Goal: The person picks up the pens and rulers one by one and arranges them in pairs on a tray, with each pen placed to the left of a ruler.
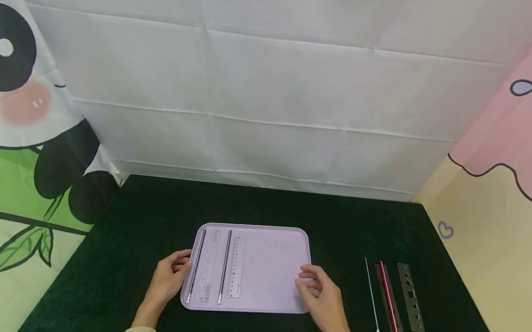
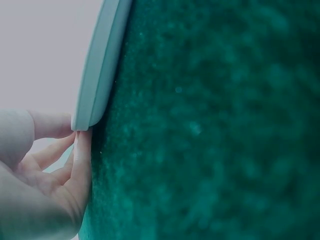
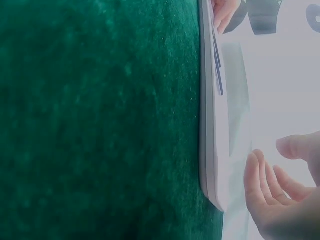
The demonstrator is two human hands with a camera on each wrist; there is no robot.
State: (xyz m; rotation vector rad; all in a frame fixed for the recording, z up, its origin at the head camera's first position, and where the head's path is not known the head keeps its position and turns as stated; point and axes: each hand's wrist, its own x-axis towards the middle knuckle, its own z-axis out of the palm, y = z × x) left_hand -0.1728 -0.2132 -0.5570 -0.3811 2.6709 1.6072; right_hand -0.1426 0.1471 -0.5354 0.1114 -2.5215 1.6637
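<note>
A pale purple tray [image 1: 271,270] lies on the dark green tabletop. In its left part are a dark pencil [image 1: 196,266], a clear template ruler with circles [image 1: 206,269], another dark pencil [image 1: 225,265] and a clear ruler [image 1: 237,267], side by side. My left hand [image 1: 168,276] pinches the tray's left rim; the left wrist view shows the thumb on one side of the rim [image 2: 100,65] and fingertips against the other. At the right edge, my right hand [image 1: 322,298] hovers with loosely bent fingers. The right wrist view shows those fingers [image 3: 267,185] apart from the tray, holding nothing.
To the right on the green cloth [image 1: 353,225] lie a thin white-tipped pencil [image 1: 372,298], a red pencil [image 1: 390,298] over a dark grey strip [image 1: 382,291], and a dark template ruler with cut-outs [image 1: 411,297]. A white curtain [image 1: 277,107] hangs behind the table.
</note>
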